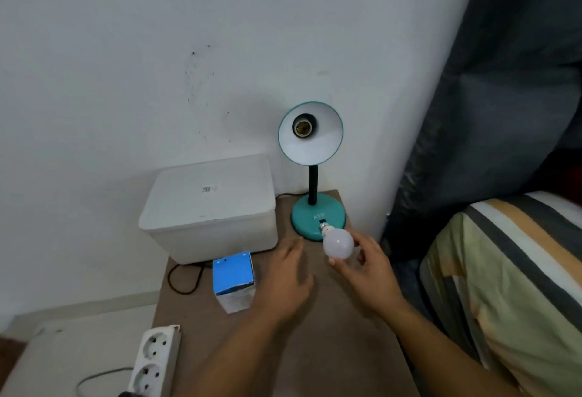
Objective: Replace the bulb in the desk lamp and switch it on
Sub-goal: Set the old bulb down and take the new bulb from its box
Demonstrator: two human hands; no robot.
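A teal desk lamp stands at the back right of the brown table, its round base [318, 217] by the wall and its shade [311, 141] tilted toward me. The socket [302, 127] inside the shade holds no bulb. My right hand [367, 270] grips a white bulb [338, 243] by its globe, screw cap pointing at the lamp base, just in front of it. My left hand [288, 280] hovers over the table beside it, fingers apart and holding nothing. A blue and white bulb box [233, 280] stands left of that hand.
A white lidded plastic box [208, 207] fills the table's back left. A black cord [182, 280] loops off the table's left edge. A white power strip [156, 362] lies at the front left. A bed with striped bedding [504, 270] sits right, a dark curtain [488, 97] behind.
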